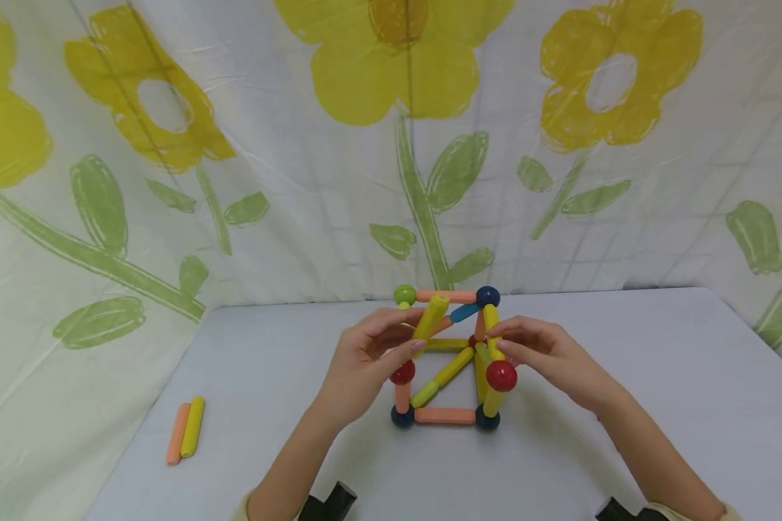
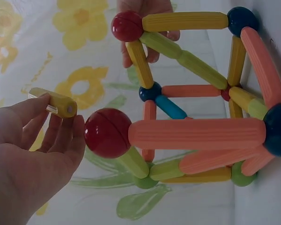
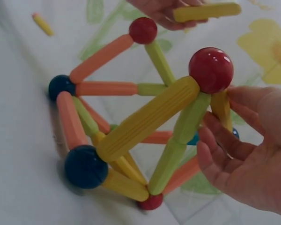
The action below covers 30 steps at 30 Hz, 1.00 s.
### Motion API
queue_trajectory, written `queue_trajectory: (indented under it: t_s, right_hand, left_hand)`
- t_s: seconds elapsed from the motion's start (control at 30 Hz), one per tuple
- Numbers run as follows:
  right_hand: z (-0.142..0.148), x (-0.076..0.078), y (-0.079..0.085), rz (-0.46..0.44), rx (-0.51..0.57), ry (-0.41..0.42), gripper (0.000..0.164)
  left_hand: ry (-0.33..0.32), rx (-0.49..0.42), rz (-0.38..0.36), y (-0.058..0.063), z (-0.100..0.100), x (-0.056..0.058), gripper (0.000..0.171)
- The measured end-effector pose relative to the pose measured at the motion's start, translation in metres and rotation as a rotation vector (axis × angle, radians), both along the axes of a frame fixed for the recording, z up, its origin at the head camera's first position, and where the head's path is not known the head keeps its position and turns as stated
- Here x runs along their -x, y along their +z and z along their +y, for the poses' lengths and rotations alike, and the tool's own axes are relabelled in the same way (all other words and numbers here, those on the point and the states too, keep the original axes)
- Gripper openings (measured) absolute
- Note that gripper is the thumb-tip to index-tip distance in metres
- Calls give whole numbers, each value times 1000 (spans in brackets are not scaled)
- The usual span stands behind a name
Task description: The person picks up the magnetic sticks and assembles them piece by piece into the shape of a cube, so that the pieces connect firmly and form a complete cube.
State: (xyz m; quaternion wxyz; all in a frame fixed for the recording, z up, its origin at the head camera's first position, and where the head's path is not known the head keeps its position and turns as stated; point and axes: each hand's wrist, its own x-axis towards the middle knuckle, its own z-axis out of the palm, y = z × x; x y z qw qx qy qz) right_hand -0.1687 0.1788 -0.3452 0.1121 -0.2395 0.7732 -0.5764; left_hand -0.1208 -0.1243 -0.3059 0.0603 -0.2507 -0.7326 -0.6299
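Observation:
A cube-like frame of coloured rods and balls stands on the table. My left hand (image 1: 355,373) pinches a loose yellow rod (image 1: 434,316) between thumb and fingers. In the left wrist view, this rod's end is close to the near-left red ball (image 2: 107,132), atop a salmon rod (image 2: 196,133). On the other side, my right hand (image 1: 554,354) has thumb and fingers around the frame's top yellow rod (image 3: 221,111), just behind the near-right red ball (image 1: 502,375). A green ball (image 1: 405,294) and a dark blue ball (image 1: 487,296) form the far top corners.
On the table's (image 1: 287,354) left side lie a loose salmon rod (image 1: 177,434) and a yellow rod (image 1: 193,427), side by side. A white sheet with yellow flowers (image 1: 267,253) hangs along the back edge. Diagonal rods cross inside the frame.

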Motion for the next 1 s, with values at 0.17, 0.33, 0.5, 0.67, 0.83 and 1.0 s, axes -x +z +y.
queue_trajectory:
  t_s: [0.17,0.33,0.5,0.67,0.83,1.0]
  right_hand:
    - [-4,1,-3,-20,31,-32,31]
    - [-4,2,-4,-39,41,-40,34]
    - [-3,3,-5,-46,48,-40,33]
    - [-1,3,-6,-53,44,-44,32]
    - [0,3,-5,-61,33,-49,33]
    - [0,4,-5,-62,33,-47,32]
  left_hand:
    - [-10,48,36,-5,10,1,35]
    - [10,142,69,-8,7,2,30]
    - [-10,194,81,-10,1,3,26]
    - [-28,212,93,-12,-2,4,26]
    - [-56,260,104,-14,0,5,25]
    - [-95,328,128,-15,1,5,25]
